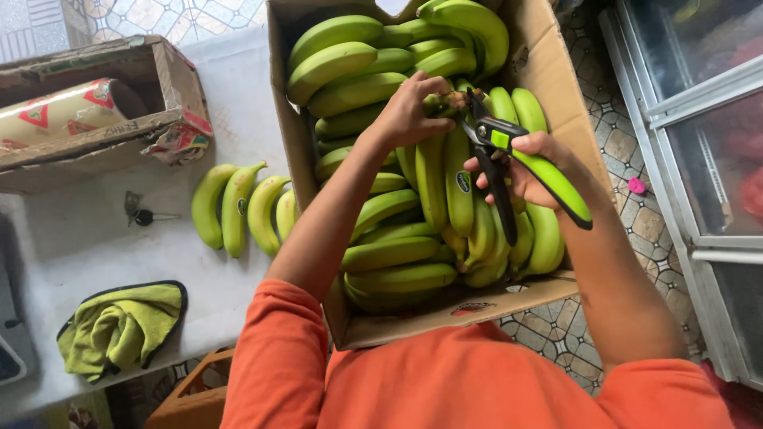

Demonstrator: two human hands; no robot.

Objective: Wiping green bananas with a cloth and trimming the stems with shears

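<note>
Left hand grips the top of a bunch of green bananas, fingers closed tight on the stalk. Right hand is wrapped around the green and black shears, and their blades sit right at the stalk beside the left fingers. The bunch lies in the middle of the big cardboard box, with more bananas behind it. A good cut here would be close to the stalk, with the fingers kept away from the blades. Left of the box lie a small bunch of bananas, some keys and a green cloth.
</note>
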